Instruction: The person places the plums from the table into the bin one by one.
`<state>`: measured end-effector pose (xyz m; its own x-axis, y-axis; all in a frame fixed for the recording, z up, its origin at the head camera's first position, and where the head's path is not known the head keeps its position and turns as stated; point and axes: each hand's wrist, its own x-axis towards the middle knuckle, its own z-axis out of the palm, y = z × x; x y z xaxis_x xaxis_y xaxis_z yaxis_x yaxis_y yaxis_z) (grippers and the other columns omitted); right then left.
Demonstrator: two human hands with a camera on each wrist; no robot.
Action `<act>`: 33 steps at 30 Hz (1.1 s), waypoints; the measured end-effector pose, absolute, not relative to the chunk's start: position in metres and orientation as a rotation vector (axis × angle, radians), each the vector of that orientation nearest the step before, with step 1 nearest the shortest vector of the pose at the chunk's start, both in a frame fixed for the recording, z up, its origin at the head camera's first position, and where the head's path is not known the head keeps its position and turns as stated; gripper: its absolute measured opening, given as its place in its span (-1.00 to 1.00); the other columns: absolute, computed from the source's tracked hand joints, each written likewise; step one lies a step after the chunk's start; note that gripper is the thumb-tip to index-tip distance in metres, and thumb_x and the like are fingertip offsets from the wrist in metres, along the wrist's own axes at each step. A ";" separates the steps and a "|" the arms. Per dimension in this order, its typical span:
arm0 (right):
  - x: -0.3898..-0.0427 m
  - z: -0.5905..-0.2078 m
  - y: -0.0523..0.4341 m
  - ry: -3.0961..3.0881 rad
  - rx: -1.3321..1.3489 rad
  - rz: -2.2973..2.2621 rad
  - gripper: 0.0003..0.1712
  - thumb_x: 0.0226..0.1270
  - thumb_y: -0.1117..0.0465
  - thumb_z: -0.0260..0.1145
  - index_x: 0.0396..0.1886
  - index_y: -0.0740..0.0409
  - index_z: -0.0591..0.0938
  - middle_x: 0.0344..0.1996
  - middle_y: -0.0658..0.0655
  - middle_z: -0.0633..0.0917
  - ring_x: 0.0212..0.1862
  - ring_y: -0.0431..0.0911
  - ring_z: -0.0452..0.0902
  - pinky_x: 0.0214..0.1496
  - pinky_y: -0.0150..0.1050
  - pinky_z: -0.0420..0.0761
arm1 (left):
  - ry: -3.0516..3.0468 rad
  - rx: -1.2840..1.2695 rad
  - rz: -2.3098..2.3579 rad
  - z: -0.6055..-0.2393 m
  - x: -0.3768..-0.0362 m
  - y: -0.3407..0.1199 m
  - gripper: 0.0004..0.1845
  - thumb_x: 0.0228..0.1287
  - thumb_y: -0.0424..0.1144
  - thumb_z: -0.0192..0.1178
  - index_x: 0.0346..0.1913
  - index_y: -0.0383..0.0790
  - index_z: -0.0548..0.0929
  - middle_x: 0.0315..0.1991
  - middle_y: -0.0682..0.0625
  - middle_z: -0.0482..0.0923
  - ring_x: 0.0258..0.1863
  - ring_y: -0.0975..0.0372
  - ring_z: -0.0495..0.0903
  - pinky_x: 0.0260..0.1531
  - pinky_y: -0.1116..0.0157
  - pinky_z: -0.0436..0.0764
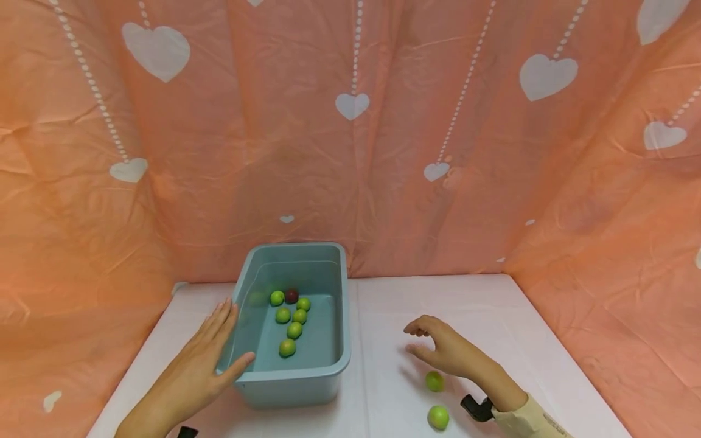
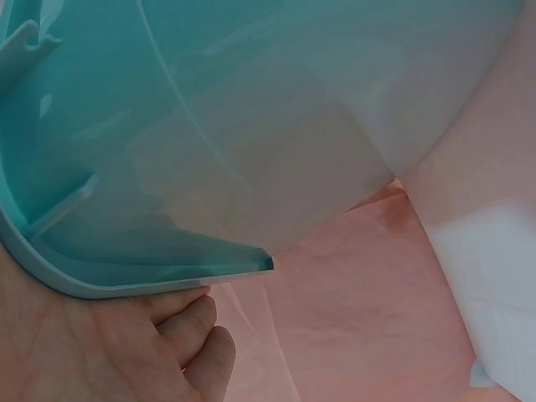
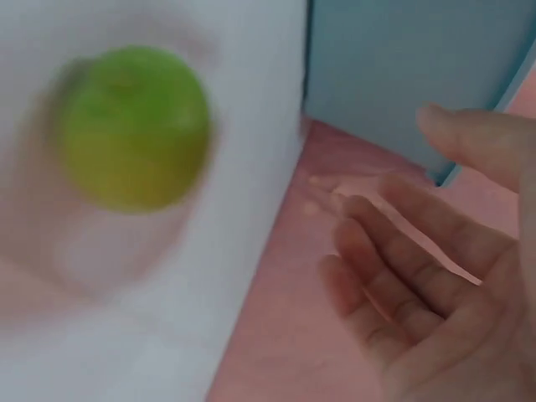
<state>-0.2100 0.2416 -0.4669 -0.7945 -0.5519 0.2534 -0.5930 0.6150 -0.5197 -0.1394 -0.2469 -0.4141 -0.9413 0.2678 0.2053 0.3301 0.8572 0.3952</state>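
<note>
My left hand (image 1: 199, 362) rests on the left rim of a blue-grey plastic bin (image 1: 298, 383), its fingers straight. From below, the left wrist view shows the bin's underside (image 2: 276, 109) and rim against that hand. Inside lie several small round green fruits, like small apples (image 1: 287, 348), and one dark red one (image 1: 291, 296). To the bin's right, my right hand (image 1: 449, 350) hovers over the table with fingers loosely bent and nothing held. Below it on the table are two more green fruits, a nearer one (image 1: 439, 418) and a farther one (image 1: 434, 381). One green fruit (image 3: 138, 130) appears blurred in the right wrist view.
A white cloth covers the table (image 1: 383, 340). Orange-pink curtains (image 1: 306, 152) with white hearts hang behind and on both sides. The bin stands left of the table's middle, close to the back curtain.
</note>
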 end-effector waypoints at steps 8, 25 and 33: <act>-0.192 -0.484 0.262 -2.875 0.882 0.928 -0.61 0.52 0.03 0.46 0.13 0.18 0.70 0.02 0.04 0.71 0.06 0.04 0.62 0.14 -0.06 0.67 | -2.890 -0.468 -0.650 -0.414 -0.139 -0.247 0.09 0.52 0.33 0.20 0.74 -0.31 0.00 0.76 -0.22 -0.17 0.75 -0.11 -0.18 0.53 -0.34 0.14; -0.167 -0.499 0.284 -2.917 0.827 0.946 -0.59 0.43 -0.05 0.53 0.08 0.09 0.71 -0.10 -0.16 0.63 -0.06 -0.24 0.53 0.04 -0.22 0.65 | -2.891 -0.467 -0.649 -0.413 -0.140 -0.246 0.08 0.53 0.33 0.18 0.75 -0.29 -0.02 0.77 -0.21 -0.19 0.75 -0.09 -0.20 0.59 -0.28 0.07; -0.166 -0.504 0.287 -2.923 0.830 1.015 -0.77 0.42 0.03 0.55 -0.08 -0.02 0.72 -0.19 -0.22 0.64 -0.15 -0.31 0.54 -0.06 -0.27 0.66 | -2.883 -0.467 -0.640 -0.413 -0.140 -0.246 0.08 0.53 0.32 0.19 0.74 -0.31 0.00 0.77 -0.21 -0.18 0.75 -0.09 -0.19 0.58 -0.29 0.09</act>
